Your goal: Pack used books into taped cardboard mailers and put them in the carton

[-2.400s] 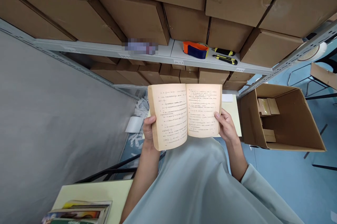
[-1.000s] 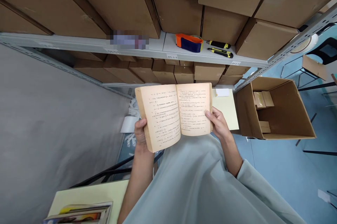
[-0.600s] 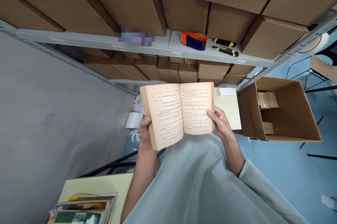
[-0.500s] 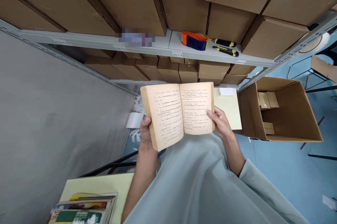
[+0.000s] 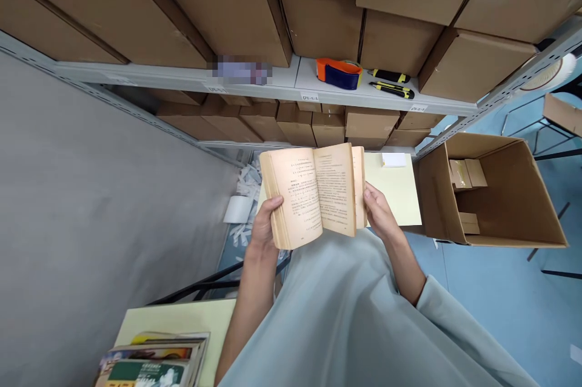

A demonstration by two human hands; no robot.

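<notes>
An old paperback book [image 5: 313, 193] with yellowed pages is held up in front of me, partly open. My left hand [image 5: 264, 226] grips its left side, thumb on the page edge. My right hand [image 5: 378, 212] grips the right side, where a block of pages stands lifted and tilted over toward the left. Printed text covers both facing pages. My pale blue-grey garment fills the lower middle of the view.
A metal shelf [image 5: 282, 87] full of cardboard boxes runs ahead, bearing an orange-and-blue tape dispenser [image 5: 339, 73] and two yellow-black utility knives [image 5: 391, 84]. An open cardboard box [image 5: 493, 196] stands right. A pale yellow tabletop [image 5: 395, 190] lies behind the book; stacked books [image 5: 152, 366] lower left.
The right-hand pages have lifted and swung leftward, so the book is narrower than half a second ago. The left thumb now lies over the page edge.
</notes>
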